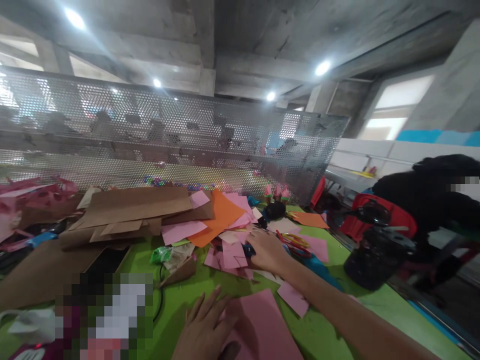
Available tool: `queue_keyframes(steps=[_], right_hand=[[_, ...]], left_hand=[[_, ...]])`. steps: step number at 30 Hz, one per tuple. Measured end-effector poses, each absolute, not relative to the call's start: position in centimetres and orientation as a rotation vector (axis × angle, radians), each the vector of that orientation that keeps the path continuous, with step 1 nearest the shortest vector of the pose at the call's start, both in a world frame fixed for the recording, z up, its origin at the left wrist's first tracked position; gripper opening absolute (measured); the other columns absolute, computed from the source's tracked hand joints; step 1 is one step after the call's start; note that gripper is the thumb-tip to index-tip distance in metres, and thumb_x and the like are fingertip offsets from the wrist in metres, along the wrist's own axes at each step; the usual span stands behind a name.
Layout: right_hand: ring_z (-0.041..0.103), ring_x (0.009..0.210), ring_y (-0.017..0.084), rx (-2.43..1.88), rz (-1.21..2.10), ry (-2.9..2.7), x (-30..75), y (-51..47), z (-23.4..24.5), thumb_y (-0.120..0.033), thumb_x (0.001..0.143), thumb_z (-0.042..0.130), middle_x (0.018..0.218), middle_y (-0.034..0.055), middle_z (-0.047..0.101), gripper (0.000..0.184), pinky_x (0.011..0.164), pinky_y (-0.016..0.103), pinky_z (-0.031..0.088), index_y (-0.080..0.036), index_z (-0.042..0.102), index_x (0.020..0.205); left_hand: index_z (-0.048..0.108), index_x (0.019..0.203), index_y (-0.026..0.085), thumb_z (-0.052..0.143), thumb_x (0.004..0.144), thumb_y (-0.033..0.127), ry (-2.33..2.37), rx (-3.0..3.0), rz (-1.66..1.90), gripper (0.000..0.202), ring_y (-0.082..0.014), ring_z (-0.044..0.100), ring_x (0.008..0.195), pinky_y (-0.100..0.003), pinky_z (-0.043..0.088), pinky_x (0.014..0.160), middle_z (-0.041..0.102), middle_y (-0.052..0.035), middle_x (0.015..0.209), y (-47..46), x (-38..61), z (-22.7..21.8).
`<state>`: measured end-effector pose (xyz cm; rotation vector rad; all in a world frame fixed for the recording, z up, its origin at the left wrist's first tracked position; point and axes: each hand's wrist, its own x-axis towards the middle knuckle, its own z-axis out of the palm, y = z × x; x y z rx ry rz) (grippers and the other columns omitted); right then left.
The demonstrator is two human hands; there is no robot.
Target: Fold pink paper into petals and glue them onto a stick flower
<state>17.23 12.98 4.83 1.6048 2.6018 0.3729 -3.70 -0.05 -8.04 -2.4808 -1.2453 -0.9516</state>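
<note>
My left hand (205, 327) lies with fingers stretched and apart on the left edge of a pink paper sheet (262, 322), near the front of the green table. Farther forward, my right hand (268, 250) reaches into the pile of paper scraps. Its fingers curl at a small dark blue object (247, 249), whose kind I cannot make out. Small pink paper pieces (233, 255) lie beside those fingertips. Just right of this hand are scissors (296, 243) with red and yellow handles. An orange paper sheet (215, 220) rests behind the hand.
Brown cardboard (138, 205) is stacked at the left rear, with a black phone-like slab (107, 262) nearer. A perforated metal screen (168, 135) stands behind the green table (330, 300). On the right are a black bag (375, 257), a red chair (403, 215) and a person in dark clothing (423, 185).
</note>
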Motion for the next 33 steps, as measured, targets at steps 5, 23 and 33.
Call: queue_keyframes(steps=[5, 23, 33], right_hand=[[0.061, 0.108, 0.025, 1.68, 0.358, 2.619, 17.0, 13.4, 5.1, -0.034, 0.094, 0.061, 0.124, 0.0089, 0.061, 0.032, 0.092, 0.048, 0.05, -0.017, 0.06, 0.12], [0.062, 0.107, 0.026, 1.591, 0.283, 2.715, 13.2, 14.8, 4.7, -0.035, 0.094, 0.061, 0.126, 0.0097, 0.061, 0.04, 0.092, 0.048, 0.05, -0.018, 0.055, 0.129], [0.064, 0.101, 0.023, 1.772, 0.168, 2.651, 14.1, 15.8, 4.9, -0.033, 0.095, 0.059, 0.122, 0.0085, 0.062, 0.03, 0.085, 0.043, 0.055, -0.017, 0.059, 0.121]], left_hand=[[0.065, 0.114, 0.034, 0.065, 0.083, 0.033, -1.217, -2.578, -0.908, 0.031, -0.0282, 0.058, 0.123, -0.044, 0.05, 0.098, 0.067, 0.0005, 0.129, -0.1, -4.2, -7.3], [0.063, 0.117, 0.032, 0.062, 0.085, 0.035, -1.318, -2.748, -0.808, 0.032, -0.0331, 0.05, 0.13, -0.054, 0.049, 0.101, 0.061, -0.0036, 0.136, -0.5, -4.4, -5.6], [0.062, 0.118, 0.03, 0.064, 0.081, 0.055, -1.096, -2.68, -0.818, 0.045, -0.032, 0.061, 0.119, -0.047, 0.054, 0.094, 0.068, -0.0058, 0.125, -0.1, -3.8, -6.2]])
